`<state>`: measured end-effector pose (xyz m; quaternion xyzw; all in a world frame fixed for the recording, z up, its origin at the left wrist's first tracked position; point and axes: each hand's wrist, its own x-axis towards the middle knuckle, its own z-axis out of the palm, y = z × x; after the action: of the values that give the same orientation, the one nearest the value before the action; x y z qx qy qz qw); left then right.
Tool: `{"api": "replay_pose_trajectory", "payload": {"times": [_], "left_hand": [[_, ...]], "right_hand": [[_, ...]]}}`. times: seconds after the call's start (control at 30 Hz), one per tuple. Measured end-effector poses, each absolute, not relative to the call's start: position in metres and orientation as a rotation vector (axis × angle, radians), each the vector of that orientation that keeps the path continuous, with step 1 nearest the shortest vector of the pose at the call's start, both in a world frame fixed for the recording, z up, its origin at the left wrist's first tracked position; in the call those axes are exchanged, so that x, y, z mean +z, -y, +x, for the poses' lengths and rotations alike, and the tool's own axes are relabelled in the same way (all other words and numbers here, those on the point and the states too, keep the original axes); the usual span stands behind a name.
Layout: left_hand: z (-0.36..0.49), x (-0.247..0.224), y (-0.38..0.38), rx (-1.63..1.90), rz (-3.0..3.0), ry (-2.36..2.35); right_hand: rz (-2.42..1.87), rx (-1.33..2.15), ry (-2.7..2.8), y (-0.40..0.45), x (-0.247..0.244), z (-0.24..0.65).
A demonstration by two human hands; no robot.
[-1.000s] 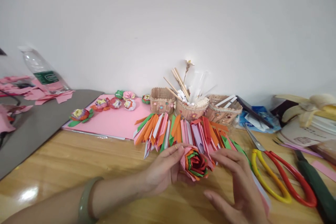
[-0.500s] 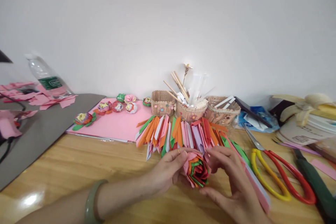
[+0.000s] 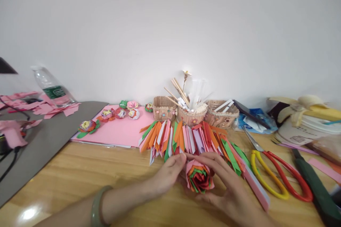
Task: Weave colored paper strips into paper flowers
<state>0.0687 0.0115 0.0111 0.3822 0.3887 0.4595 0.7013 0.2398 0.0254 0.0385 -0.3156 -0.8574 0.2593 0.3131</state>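
A layered paper flower [image 3: 199,176], pink outside with orange and green rings and a dark red centre, is held between my two hands low in the head view. My left hand [image 3: 170,173] closes on its left rim, with the lower fingers hidden behind it. Curved round its top and right side is my right hand [image 3: 226,184], thumb below and fingers above. Just beyond the hands lies a fanned row of folded paper strips [image 3: 162,136] in orange, green, pink, white and red.
Behind the strips stand three small woven baskets [image 3: 164,109], the middle one with sticks. Scissors [image 3: 282,173] and a dark green-handled tool [image 3: 311,181] lie at right. Several small paper flowers [image 3: 108,114] rest on pink paper [image 3: 117,133]. At left are a bottle [image 3: 52,87] and pink scraps.
My right hand has wrapped closer over the flower's top and right side. The flower has turned, its centre facing me more. The camera view has shifted slightly.
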Motion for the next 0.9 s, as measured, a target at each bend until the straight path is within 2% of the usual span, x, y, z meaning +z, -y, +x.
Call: {"api": "replay_pose_trajectory", "payload": {"times": [0.3, 0.5, 0.7, 0.77, 0.9], "left_hand": [[0.068, 0.015, -0.016, 1.054, 0.951, -0.605], [0.065, 0.017, -0.019, 1.139, 1.037, -0.732], [0.039, 0.050, -0.032, 1.314, 1.177, -0.813], [0.023, 0.058, -0.039, 1.433, 1.265, -0.913], [-0.023, 0.055, -0.055, 1.457, 1.411, -1.149]], "right_hand": [[-1.006, 0.571, 2.057, -0.031, 0.033, 0.240], [-1.013, 0.530, 2.101, -0.028, 0.028, 0.241], [-1.066, 0.480, 2.044, -0.032, 0.025, 0.242], [-1.050, 0.422, 2.093, -0.033, 0.021, 0.242], [-0.909, 0.185, 2.244, -0.041, 0.008, 0.248]]}}
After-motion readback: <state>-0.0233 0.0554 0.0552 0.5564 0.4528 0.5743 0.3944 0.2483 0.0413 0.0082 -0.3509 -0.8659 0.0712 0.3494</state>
